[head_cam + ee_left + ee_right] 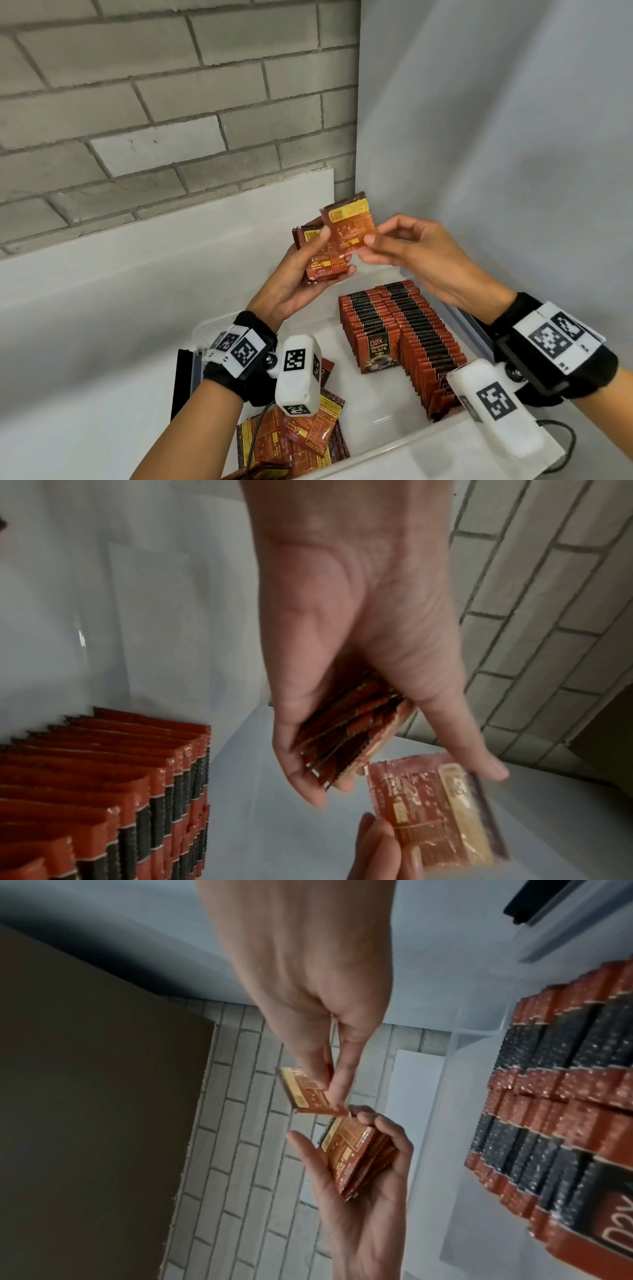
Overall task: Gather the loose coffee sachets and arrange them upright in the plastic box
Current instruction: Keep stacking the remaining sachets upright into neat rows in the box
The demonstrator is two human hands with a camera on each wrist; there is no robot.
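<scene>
The left hand [294,274] was raised above the far end of the clear plastic box [404,442], palm up, with fingers and thumb curled round a small stack of coffee sachets [325,263] lying printed back upward. At about two o'clock from that stack, the right hand [411,253] pinched a single sachet [349,222] by its lower right corner between thumb and forefinger, the other fingers loosely bent. The single sachet stood nearly upright with its yellow label at the top; its lower edge overlapped the stack in the head view, while the left wrist view showed it just apart.

Inside the box, toward three o'clock, two packed rows of upright sachets [404,329] ran from the far end toward the near wall, one front panel reading D2X Black Coffee. At seven o'clock in the box lay a loose heap of sachets [308,442], flat and overlapping, partly hidden by the left wrist camera [298,373]. A grey brick wall [164,102] stood behind the white counter [120,274].
</scene>
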